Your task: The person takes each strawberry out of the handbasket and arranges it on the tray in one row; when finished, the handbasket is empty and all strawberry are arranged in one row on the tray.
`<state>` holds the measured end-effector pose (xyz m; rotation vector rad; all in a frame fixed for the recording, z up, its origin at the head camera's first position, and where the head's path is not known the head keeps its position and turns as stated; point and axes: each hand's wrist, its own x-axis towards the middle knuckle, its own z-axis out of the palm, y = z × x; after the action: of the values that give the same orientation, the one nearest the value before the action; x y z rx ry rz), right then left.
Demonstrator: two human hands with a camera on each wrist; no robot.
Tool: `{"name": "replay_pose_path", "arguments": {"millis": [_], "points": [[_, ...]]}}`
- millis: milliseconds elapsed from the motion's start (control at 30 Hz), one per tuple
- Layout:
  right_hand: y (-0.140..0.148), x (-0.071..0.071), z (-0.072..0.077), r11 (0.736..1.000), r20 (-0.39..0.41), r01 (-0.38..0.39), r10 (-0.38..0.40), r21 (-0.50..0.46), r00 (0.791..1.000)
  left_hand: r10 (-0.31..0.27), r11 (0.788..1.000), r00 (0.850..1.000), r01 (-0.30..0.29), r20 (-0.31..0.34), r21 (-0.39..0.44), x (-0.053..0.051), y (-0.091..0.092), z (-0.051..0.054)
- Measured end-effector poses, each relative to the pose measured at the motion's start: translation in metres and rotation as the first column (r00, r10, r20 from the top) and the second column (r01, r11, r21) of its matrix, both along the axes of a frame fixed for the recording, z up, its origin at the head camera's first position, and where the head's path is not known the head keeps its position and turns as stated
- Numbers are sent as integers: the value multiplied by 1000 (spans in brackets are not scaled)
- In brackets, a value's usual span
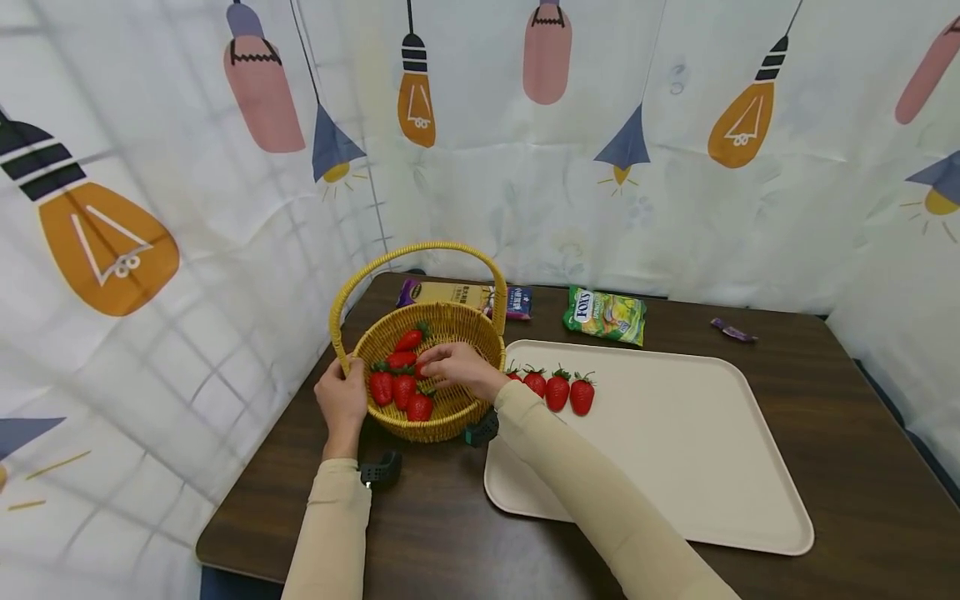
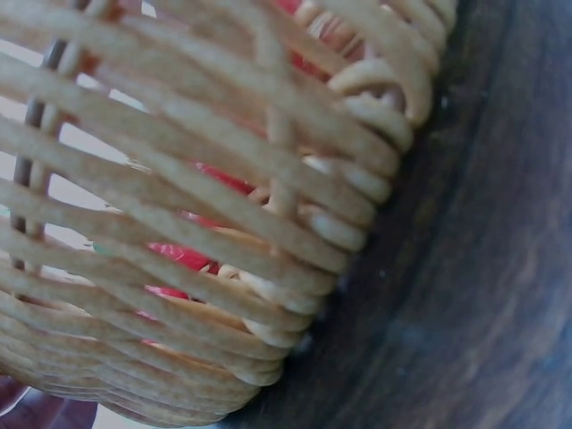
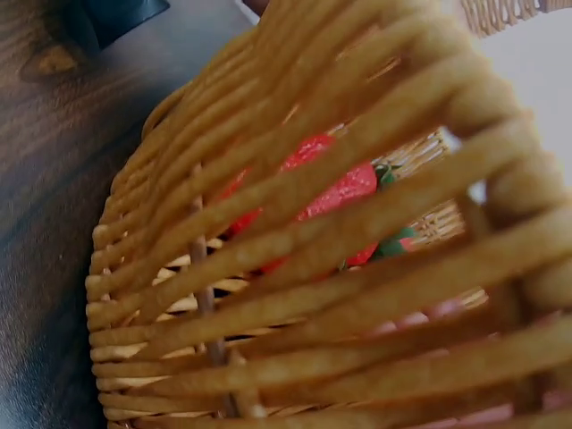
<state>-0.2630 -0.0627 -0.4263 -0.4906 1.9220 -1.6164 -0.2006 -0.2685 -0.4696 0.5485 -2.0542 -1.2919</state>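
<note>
A yellow woven basket (image 1: 450,317) with a tall arched handle stands on the left part of the table, several red strawberries (image 1: 403,390) inside it. At its left side my left hand (image 1: 342,404) grips the rim near the foot of the handle. My right hand (image 1: 461,367) reaches over the right rim and pinches a strawberry (image 1: 421,369) among the others, partly covered by the fingers. Both wrist views look at the basket's weave (image 2: 197,134) from close by, with strawberries (image 3: 344,189) showing through the gaps; neither shows the fingers' hold clearly.
Right of the basket lies a beige tray (image 1: 660,450), with a row of strawberries (image 1: 558,390) at its upper left, partly behind my right forearm. Along the back are a yellow-and-purple snack pack (image 1: 450,293), a green candy bag (image 1: 606,315) and a small purple wrapped piece (image 1: 733,331).
</note>
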Motion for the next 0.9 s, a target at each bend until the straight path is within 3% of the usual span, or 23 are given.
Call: {"name": "replay_pose_path", "arguments": {"millis": [400,700,900], "points": [[0,-2,-1,989,63,-109,103,98,993,21,1000,1000,-21,-11,-22,-1,2,1],[-4,-3,-3,951,42,-237,233,197,971,10,1000,1000,-10,-1,-8,1,1,2],[-4,-1,-3,930,25,-300,302,213,953,10,1000,1000,-10,-6,-7,2,2,3]]}}
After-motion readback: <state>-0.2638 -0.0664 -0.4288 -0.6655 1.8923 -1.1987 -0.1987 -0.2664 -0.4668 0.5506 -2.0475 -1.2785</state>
